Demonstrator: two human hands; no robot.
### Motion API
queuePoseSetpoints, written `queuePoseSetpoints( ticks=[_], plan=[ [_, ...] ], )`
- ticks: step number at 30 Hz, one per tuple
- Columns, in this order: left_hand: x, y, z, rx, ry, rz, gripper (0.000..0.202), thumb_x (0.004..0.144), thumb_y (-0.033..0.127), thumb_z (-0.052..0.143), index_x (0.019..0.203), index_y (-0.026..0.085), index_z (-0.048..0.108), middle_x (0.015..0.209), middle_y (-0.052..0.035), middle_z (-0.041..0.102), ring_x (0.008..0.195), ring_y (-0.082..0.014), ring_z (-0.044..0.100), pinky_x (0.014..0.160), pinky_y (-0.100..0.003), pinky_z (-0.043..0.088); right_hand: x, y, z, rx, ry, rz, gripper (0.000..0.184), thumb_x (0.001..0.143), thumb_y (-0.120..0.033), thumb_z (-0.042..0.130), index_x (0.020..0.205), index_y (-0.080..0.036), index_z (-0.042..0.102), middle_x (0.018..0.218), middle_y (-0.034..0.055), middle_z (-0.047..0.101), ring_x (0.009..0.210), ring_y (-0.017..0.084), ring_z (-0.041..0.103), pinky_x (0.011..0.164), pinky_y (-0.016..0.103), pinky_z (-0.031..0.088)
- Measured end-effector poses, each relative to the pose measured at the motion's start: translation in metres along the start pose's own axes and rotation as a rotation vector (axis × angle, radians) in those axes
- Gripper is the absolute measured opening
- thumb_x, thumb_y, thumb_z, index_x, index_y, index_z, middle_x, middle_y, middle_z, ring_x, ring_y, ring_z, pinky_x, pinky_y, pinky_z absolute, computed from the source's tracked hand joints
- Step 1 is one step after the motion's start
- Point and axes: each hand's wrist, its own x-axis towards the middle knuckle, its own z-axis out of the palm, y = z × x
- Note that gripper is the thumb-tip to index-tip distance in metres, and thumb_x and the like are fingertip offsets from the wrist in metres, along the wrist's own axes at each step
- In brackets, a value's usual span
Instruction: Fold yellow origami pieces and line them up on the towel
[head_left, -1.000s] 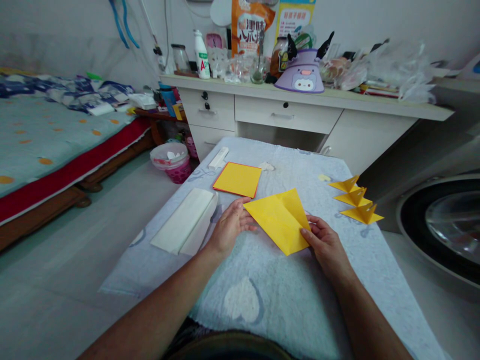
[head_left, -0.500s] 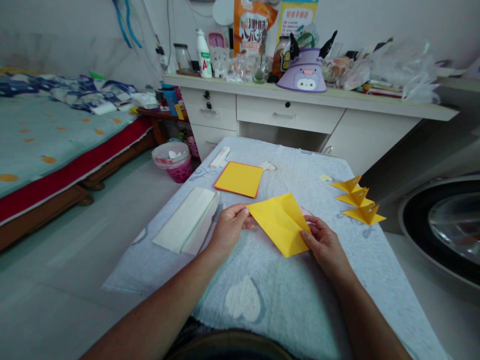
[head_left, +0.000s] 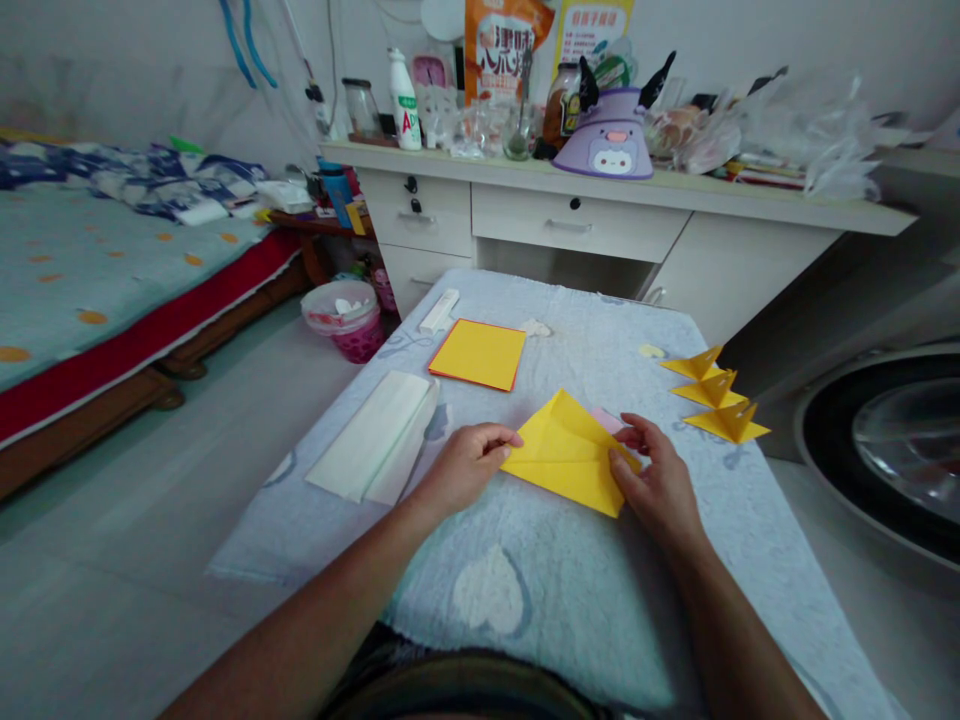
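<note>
A creased yellow sheet of origami paper [head_left: 566,448] is held between my two hands just over the cloth. My left hand [head_left: 474,462] pinches its left corner. My right hand [head_left: 654,470] grips the right side, thumb on top and fingers partly behind. A crease runs across the sheet from left to right. Beyond it lies a square stack of yellow paper [head_left: 480,352] with a red-orange edge. Several folded yellow paper pieces [head_left: 726,420] with pointed tips stand in a row at the right. Part of something pink [head_left: 606,420] shows behind the sheet.
A patterned light-blue cloth [head_left: 600,610] covers the table. To the left lie a folded white paper packet [head_left: 371,435] and a narrow white item [head_left: 439,311]. A white cabinet [head_left: 570,215] borders the far side; a pink bin [head_left: 356,335] stands on the floor.
The yellow sheet has turned clockwise and now tilts, showing a crease across it. My left hand has shifted slightly right and nearer; my right hand moved a little right.
</note>
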Motion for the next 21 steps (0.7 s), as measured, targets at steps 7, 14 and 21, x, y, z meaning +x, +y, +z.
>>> queuePoseSetpoints(
  ticks=[7,14,21],
  plan=[
    [-0.012,0.0,-0.001,0.15,-0.086,0.081,0.034,0.087,0.015,0.047,0.113,0.022,0.068,0.118,-0.0063,0.068,0.11,-0.0208,0.061,0.098,-0.035,0.044,-0.012,-0.027,0.02,-0.305,-0.193,-0.407,0.036,0.088,-0.033,0.054,0.123,-0.023,0.06,0.124,0.0109,0.062,0.119,0.033,0.046,0.102,0.054,0.029],
    [-0.022,-0.001,-0.019,0.45,-0.17,0.23,0.04,0.078,0.004,0.042,0.107,0.02,0.064,0.113,-0.0062,0.061,0.113,-0.0214,0.051,0.103,-0.038,0.039,-0.015,-0.027,0.029,-0.384,-0.311,-0.382,0.029,0.087,-0.03,0.055,0.114,-0.023,0.065,0.11,0.0098,0.063,0.109,0.03,0.047,0.101,0.054,0.028],
    [-0.027,-0.002,-0.022,0.503,-0.177,0.226,0.025,0.075,0.011,0.058,0.097,0.022,0.062,0.109,-0.0045,0.054,0.111,-0.0232,0.048,0.101,-0.04,0.039,-0.015,-0.026,0.029,-0.337,-0.279,-0.369,0.018,0.085,-0.029,0.057,0.098,-0.022,0.067,0.099,0.008,0.061,0.099,0.027,0.049,0.092,0.047,0.034]
  ],
)
